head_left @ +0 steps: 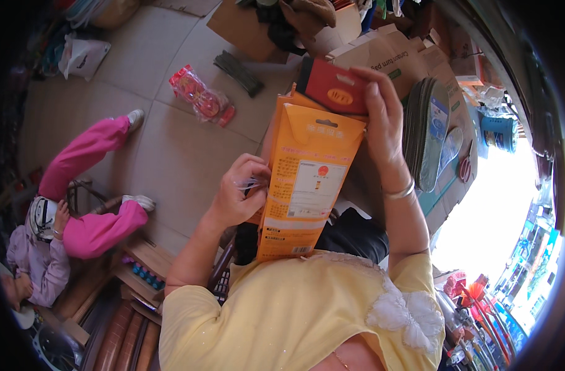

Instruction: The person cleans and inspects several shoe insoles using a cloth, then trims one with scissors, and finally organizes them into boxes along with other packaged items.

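Note:
A tall orange cardboard box (310,185) with a white label and a hang slot stands tilted before my chest. Behind its upper end is a flat red box (335,89) with a black end and a yellow oval. My right hand (384,114), closed, grips the red box at its right end. At the orange box's left edge is my left hand (242,188), its fingers curled in a pinch on a strip of thin clear plastic (251,183). The far side of the orange box is hidden.
On the tiled floor lie a pink plastic-wrapped pack (199,93) and a dark green bundle (238,73). Cardboard boxes (381,52), green zipped pouches (428,133) and red-handled scissors (465,167) are at my right. A person in pink trousers (87,154) sits at the left.

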Tool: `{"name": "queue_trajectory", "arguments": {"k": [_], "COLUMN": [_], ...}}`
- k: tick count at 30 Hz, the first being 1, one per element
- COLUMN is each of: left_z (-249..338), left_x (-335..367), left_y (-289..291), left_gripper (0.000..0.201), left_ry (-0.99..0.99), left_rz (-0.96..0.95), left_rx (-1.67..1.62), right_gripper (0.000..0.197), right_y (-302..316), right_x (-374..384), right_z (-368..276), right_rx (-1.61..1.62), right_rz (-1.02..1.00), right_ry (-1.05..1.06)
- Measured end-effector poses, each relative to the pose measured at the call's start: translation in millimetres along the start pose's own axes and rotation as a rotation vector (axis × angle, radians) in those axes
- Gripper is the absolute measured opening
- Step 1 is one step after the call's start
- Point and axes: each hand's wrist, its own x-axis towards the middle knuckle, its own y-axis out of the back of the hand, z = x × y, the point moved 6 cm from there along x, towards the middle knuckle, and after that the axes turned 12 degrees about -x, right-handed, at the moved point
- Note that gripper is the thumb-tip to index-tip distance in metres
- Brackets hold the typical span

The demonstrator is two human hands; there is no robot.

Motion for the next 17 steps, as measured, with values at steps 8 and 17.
{"name": "queue_trajectory", "arguments": {"k": [8, 17], "left_z": [-9, -19], "left_x": [-7, 3], "left_y": [0, -31], "left_gripper": [0.028, 0.089], "left_ry": [0.028, 0.097], "left_rz": [0.000, -0.025], "left_rx": [-0.067, -0.573], "right_gripper": [0.032, 0.066], "right_y": [-6, -11], "right_x": [-46, -46], "right_z": [8, 24], "right_rx": [-0.362, 0.183], "right_rz": [-0.096, -0.065], "right_ry": [0.204, -0.074]}}
